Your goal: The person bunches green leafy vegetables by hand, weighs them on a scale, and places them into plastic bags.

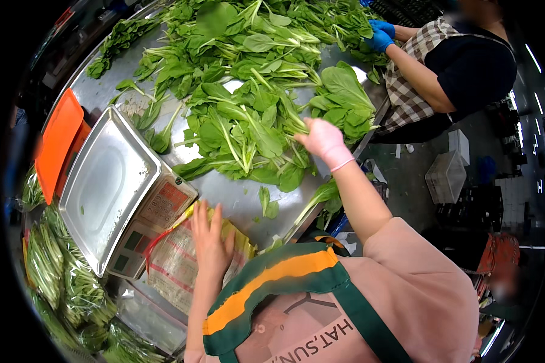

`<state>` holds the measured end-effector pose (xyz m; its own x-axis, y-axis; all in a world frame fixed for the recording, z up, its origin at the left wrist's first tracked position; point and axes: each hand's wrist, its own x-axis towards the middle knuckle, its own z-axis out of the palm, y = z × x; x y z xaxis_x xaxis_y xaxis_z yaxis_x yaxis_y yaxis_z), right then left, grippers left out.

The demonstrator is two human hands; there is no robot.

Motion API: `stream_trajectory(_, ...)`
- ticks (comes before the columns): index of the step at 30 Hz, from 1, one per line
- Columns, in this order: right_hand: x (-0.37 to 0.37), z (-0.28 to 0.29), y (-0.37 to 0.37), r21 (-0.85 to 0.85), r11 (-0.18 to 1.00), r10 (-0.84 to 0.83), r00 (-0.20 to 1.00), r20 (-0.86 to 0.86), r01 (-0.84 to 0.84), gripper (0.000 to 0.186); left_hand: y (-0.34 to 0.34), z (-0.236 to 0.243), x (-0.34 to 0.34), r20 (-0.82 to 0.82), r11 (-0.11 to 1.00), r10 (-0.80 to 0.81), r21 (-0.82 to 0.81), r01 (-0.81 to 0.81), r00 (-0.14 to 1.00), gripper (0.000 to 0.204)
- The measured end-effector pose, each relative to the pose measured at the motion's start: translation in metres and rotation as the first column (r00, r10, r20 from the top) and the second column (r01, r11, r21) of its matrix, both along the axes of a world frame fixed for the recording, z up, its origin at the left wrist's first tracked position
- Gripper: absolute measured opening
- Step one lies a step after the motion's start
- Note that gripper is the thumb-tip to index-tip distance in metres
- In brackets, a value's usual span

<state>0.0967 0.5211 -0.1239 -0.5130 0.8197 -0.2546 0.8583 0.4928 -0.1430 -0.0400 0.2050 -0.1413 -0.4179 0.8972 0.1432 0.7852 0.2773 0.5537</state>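
My right hand point(323, 143), in a pink glove, is closed on the stems of leafy greens point(254, 130) at the near edge of a big heap on the metal table point(224, 196). The leaves are broad and green with pale stalks. My bare left hand point(211, 239) lies with its fingers stretched out on a worn printed sack point(172, 266) with a red and yellow edge, close to the scale. The weighing scale point(106, 187) has a bare steel pan with a few leaf bits on it. Some loose leaves point(267, 204) lie between my hands.
An orange plastic bin point(60, 148) stands behind the scale. Bagged greens point(66, 272) fill the left side. Across the table's right end, a person in a checked apron handles greens with blue gloves point(381, 36). A clear crate point(447, 176) sits on the floor at right.
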Motion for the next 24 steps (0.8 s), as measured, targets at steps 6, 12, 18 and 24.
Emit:
stream_trajectory(6, -0.004, -0.033, -0.016, 0.256, 0.95, 0.178, 0.984, 0.029, -0.18, 0.039, 0.157, 0.035, -0.022, -0.233, 0.959, -0.218, 0.131, 0.253, 0.948, 0.062)
stream_trajectory(12, 0.007, -0.025, -0.02, -0.05, 0.996, 0.036, 0.881, -0.473, -0.067, 0.033, 0.153, -0.041, -0.033, -0.149, 0.984, -0.155, -0.108, 0.14, 0.977, 0.059)
stream_trajectory(18, 0.034, 0.005, -0.015, -0.457, 0.887, -0.15, 0.899, -0.412, -0.062, 0.029, 0.103, -0.033, -0.021, -0.166, 0.988, -0.128, -0.109, 0.111, 0.978, 0.058)
stream_trajectory(24, 0.023, 0.028, -0.027, -0.567, 0.822, -0.466, 0.629, -0.623, 0.048, 0.039, 0.096, -0.006, -0.017, -0.047, 0.981, -0.147, -0.133, 0.14, 0.988, 0.069)
